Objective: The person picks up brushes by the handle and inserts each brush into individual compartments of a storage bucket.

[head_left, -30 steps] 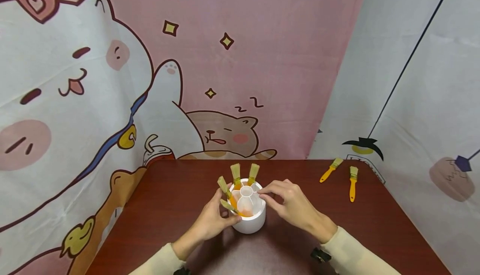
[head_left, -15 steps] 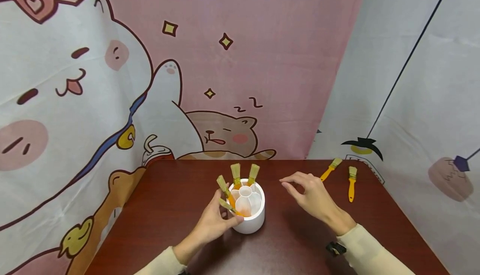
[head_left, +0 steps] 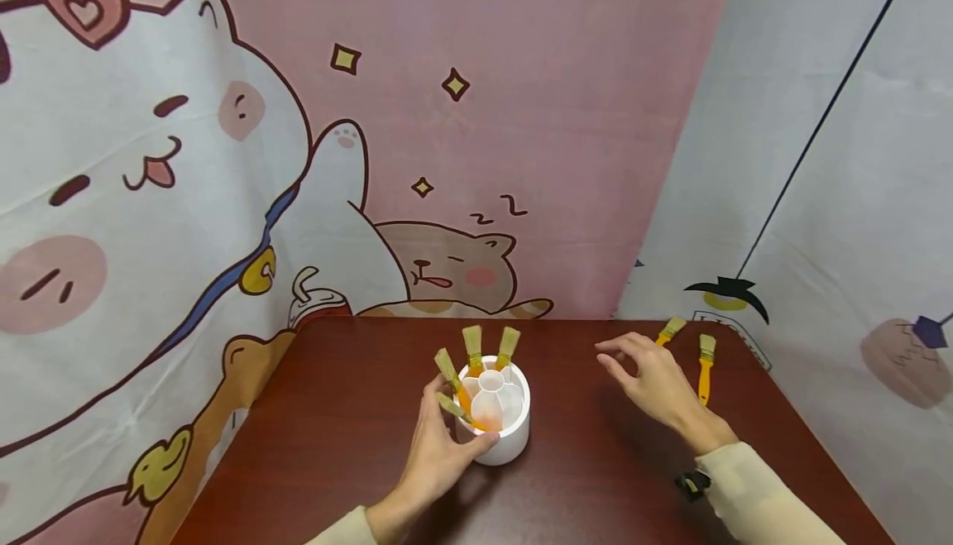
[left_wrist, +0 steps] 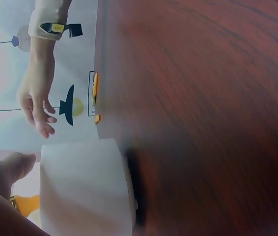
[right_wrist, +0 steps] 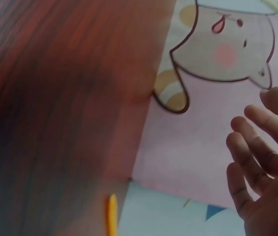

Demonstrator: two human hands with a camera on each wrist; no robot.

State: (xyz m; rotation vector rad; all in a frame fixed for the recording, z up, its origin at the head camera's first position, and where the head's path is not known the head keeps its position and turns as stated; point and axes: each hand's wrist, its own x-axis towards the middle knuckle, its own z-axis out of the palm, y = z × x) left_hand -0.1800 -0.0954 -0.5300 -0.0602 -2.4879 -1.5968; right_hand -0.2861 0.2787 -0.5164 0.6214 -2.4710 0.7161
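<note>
A white round divided holder (head_left: 515, 439) stands on the table, with several brushes leaning in its compartments, bristles up. My left hand (head_left: 432, 454) holds it from the left side, thumb across the near rim and fingers round the far side. In the left wrist view the holder's smooth wall (left_wrist: 85, 187) fills the lower part. Over the right half of the table, my right hand (head_left: 657, 380) is in the air with loosely bent fingers and nothing in them. Nearest to it are two yellow-handled brushes: one (head_left: 673, 329) partly hidden behind the hand, the other (head_left: 706, 367) just beyond it.
The dark red-brown table (head_left: 328, 413) ends at a cartoon-printed curtain (head_left: 581, 156) along the back and sides. Both loose brushes lie near its far right corner. Between holder and right hand there is bare tabletop.
My right hand has left the holder's rim and moved right towards the two loose brushes. The left hand has kept its hold on the holder.
</note>
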